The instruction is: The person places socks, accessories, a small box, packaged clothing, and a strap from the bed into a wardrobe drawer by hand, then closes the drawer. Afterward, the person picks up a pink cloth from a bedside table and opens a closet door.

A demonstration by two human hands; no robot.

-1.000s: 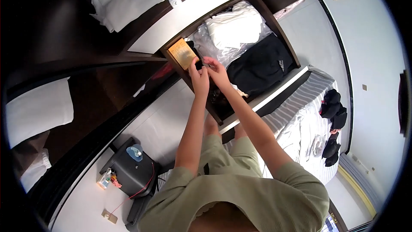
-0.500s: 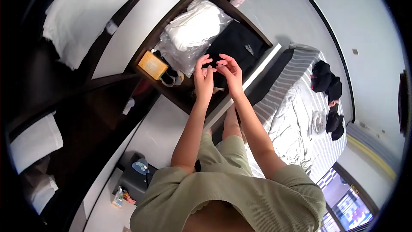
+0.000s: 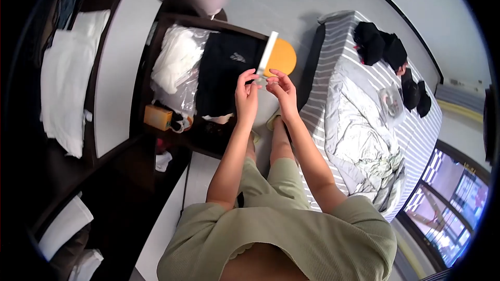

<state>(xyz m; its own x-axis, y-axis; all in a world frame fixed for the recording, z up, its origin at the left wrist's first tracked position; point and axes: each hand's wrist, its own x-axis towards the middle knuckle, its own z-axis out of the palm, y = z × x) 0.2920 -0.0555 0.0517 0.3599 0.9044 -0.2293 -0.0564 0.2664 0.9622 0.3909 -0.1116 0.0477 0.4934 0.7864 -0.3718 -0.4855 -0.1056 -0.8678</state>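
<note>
My left hand (image 3: 246,96) and my right hand (image 3: 284,93) are raised side by side in front of me. Their fingers are curved and apart, thumbs facing each other. A small pale patch shows between the fingertips; I cannot tell whether it is an object or the background. Beyond the hands is a pulled-out dark drawer with a white front panel (image 3: 268,52). Inside it lie a folded black garment (image 3: 224,67), white clothing (image 3: 177,54) in a clear plastic bag (image 3: 182,101) and a yellow-orange box (image 3: 158,117).
A round orange seat (image 3: 283,58) stands behind the drawer front. To the right is a bed with a striped sheet (image 3: 333,47), a rumpled quilt (image 3: 359,140) and black clothes (image 3: 379,44). Wardrobe shelves on the left hold white cloth (image 3: 67,83).
My view has turned, so the drawer now appears farther left and the orange seat shows. Both hands keep almost the same pose in front of me.
</note>
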